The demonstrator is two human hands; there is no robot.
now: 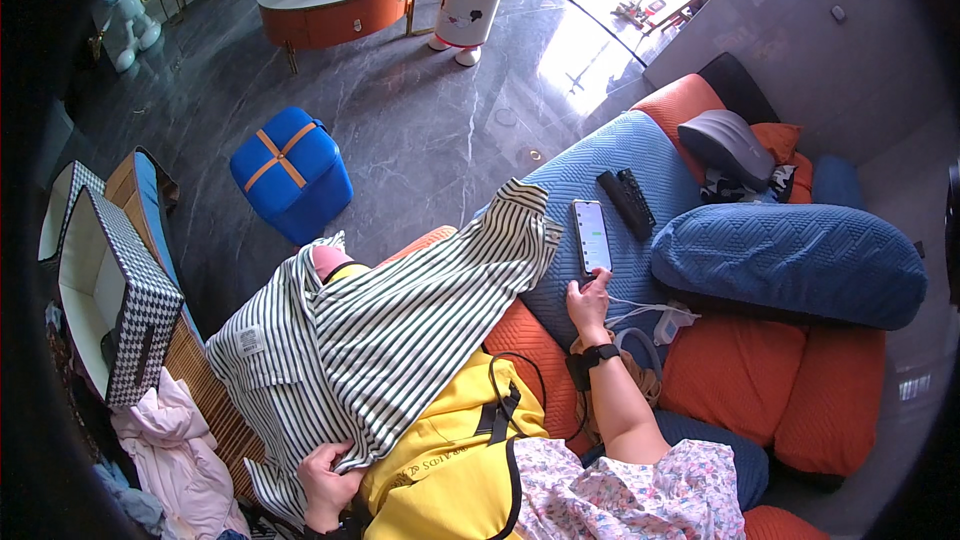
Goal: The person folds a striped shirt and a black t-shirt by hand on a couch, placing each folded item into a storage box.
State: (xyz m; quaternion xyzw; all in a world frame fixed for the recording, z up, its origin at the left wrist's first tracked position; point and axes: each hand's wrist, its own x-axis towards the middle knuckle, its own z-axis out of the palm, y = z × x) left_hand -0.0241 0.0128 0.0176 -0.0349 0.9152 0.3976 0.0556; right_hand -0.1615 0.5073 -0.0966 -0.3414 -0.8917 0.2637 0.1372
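A black-and-white striped long-sleeved shirt (400, 340) lies spread across my lap, one sleeve stretched toward the blue sofa seat. My left hand (332, 480) is closed on the shirt's lower edge. On the blue quilted cover lies a phone (591, 235) with a lit screen. My right hand (588, 302), a dark band on its wrist, has curled fingers at the phone's bottom end; part of the grip is hidden. Beneath the shirt shows a yellow apron (440, 470) with black trim, over a floral garment (630, 490).
Two dark remotes (627, 202) lie right of the phone. A white charger (673, 323) with cables sits near my right wrist. A blue bolster (790, 265) rests on the sofa. At left stand a houndstooth box (140, 330), pink cloth (175, 450) and a blue stool (293, 175).
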